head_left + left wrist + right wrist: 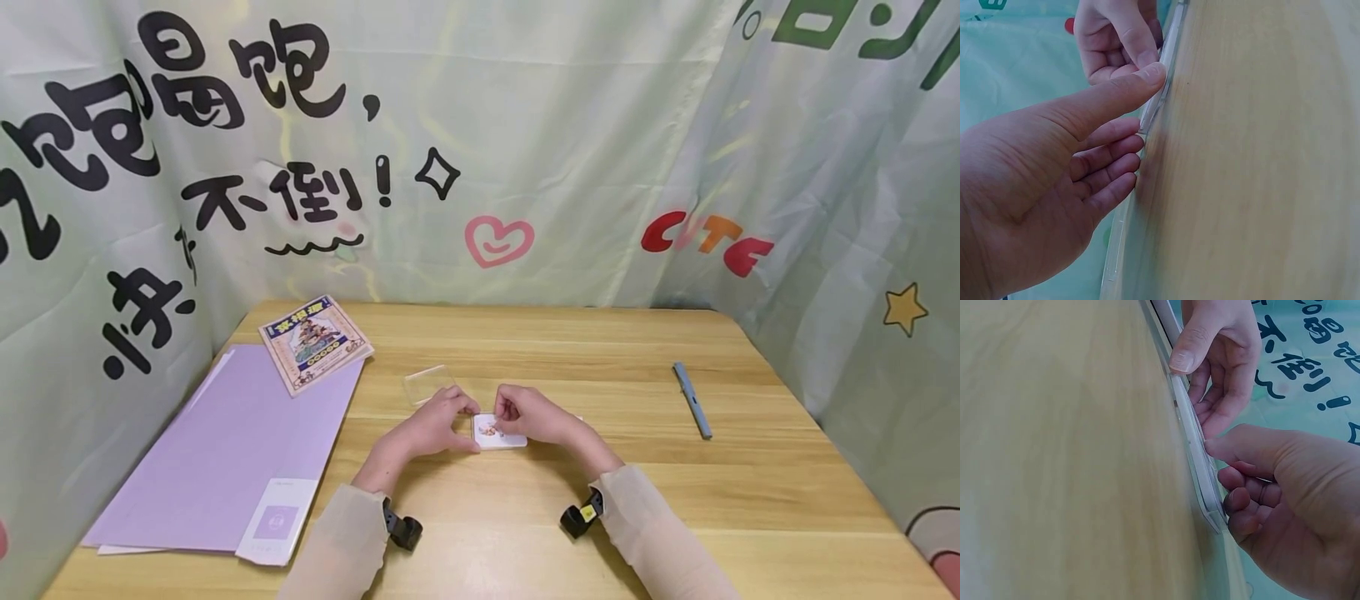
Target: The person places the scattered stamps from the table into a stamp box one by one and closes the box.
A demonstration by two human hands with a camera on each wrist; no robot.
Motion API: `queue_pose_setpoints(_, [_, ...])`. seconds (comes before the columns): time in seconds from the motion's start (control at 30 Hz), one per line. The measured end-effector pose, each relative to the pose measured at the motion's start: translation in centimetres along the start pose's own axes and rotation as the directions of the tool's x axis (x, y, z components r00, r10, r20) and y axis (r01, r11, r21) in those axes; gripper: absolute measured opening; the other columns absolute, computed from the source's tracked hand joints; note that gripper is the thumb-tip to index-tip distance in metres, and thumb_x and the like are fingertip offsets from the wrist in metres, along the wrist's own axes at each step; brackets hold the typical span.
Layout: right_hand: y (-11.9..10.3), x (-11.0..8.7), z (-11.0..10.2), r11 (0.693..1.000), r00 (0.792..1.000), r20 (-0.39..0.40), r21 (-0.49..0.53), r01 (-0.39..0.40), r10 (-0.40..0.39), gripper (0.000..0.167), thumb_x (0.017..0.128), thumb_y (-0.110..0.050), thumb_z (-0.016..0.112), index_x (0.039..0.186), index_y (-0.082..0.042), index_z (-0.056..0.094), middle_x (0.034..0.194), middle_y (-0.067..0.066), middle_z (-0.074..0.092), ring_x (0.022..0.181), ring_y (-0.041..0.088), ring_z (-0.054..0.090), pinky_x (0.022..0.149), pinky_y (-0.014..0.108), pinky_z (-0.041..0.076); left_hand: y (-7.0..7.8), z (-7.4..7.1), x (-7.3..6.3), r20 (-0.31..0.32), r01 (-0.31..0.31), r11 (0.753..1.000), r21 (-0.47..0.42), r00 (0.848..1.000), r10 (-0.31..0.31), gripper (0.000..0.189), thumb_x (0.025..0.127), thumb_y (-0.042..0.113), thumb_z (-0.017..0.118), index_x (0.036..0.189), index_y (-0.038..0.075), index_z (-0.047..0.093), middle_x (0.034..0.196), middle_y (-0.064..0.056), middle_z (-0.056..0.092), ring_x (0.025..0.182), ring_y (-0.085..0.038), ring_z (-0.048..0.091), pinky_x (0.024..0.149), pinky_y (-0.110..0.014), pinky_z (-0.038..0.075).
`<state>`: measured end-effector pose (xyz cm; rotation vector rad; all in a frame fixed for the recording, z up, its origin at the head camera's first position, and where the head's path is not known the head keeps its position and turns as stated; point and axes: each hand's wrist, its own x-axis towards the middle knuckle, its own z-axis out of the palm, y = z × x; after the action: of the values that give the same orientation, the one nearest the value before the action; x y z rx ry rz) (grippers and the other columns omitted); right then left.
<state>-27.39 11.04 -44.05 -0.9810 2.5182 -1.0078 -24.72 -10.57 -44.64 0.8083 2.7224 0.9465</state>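
A small stack of white cards (pixel 487 432), a coloured picture on its top card, lies in a shallow clear plastic case (pixel 1192 465) on the table. At its left end my left hand (pixel 438 423) grips the case, thumb at the near corner and fingers at the far side. My right hand (pixel 528 414) is over the stack's right part, its fingers curled and its thumb tip down on the cards, pinching at them. In the right wrist view, the right fingertips (pixel 1238 503) sit right at the case's edge. Behind the left hand lies a clear plastic lid (pixel 427 385).
At left, a large lilac sheet (pixel 247 442) lies with a picture booklet (pixel 315 343) across its far corner and a white-and-lilac packet (pixel 277 521) at its near corner. A blue pen (pixel 692 400) lies at right. Printed curtains (pixel 585 150) surround the wooden table (pixel 750 500).
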Motion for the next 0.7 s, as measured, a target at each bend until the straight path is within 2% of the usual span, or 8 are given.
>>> queue_pose_setpoints(0.4, [-0.04,-0.06,-0.12,1.000,1.000,0.005,-0.002,0.000,0.000,0.013,0.087,-0.005,0.069,0.089,-0.005,0.056,0.079,0.001,0.057,0.073,0.008,0.049,0.065,0.016,0.044,0.09,-0.04,-0.04,0.002,0.007,1.000,-0.014,1.000,-0.007,0.050,0.076,0.025,0.084,0.116,0.003,0.063,0.117,-0.008,0.058,0.116,-0.026,0.051,0.105,-0.043,0.044])
queue_pose_setpoints(0.7, [0.25,-0.37,-0.46,0.999,0.997,-0.068,0.030,0.024,-0.022,0.011,0.088,-0.011,0.069,0.091,-0.007,0.059,0.082,0.002,0.060,0.075,0.007,0.053,0.068,0.018,0.048,0.02,0.00,-0.12,0.006,0.018,1.000,-0.009,1.000,-0.018,0.051,0.076,0.026,0.084,0.117,0.004,0.063,0.117,-0.007,0.057,0.115,-0.024,0.051,0.105,-0.044,0.045])
